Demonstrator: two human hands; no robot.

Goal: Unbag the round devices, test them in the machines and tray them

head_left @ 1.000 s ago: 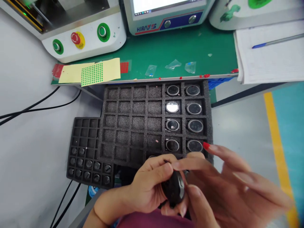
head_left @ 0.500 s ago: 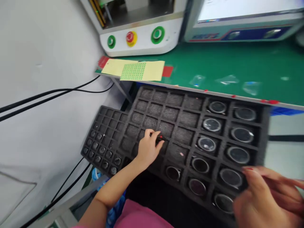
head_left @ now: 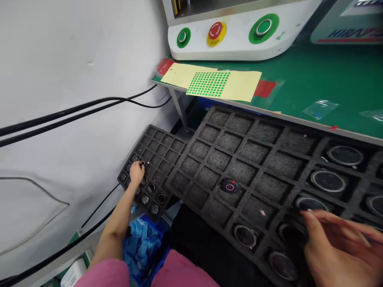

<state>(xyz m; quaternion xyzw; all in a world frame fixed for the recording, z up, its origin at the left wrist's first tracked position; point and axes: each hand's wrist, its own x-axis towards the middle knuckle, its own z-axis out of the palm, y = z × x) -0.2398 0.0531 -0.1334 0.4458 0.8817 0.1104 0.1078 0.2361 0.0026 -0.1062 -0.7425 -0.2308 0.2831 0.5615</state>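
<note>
My left hand (head_left: 137, 172) is over the smaller foam tray (head_left: 161, 149) at left, its fingertips closed around a small round piece at the edge of a pocket. Other small round pieces (head_left: 145, 199) sit in that tray's nearer pockets. My right hand (head_left: 344, 243) is above the right part of the larger foam tray (head_left: 209, 175), thumb and fingers pinched together; what they hold is too small to make out. A round black watch case (head_left: 229, 185) with a red dot lies back up in a middle pocket. Round watch cases with glass faces (head_left: 328, 180) fill pockets at the right.
A green bench (head_left: 299, 79) runs behind the trays, with a sheet of green dot stickers (head_left: 208, 84) and a small plastic bag (head_left: 320, 109). Behind stands a machine with a red stop button (head_left: 215, 30). Black cables (head_left: 89, 111) cross the wall; a blue bin (head_left: 143, 247) is below.
My left hand has left the watch case in the larger tray's pocket and moved left to the smaller tray. The view has turned left. My right hand stays pinched at the right.
</note>
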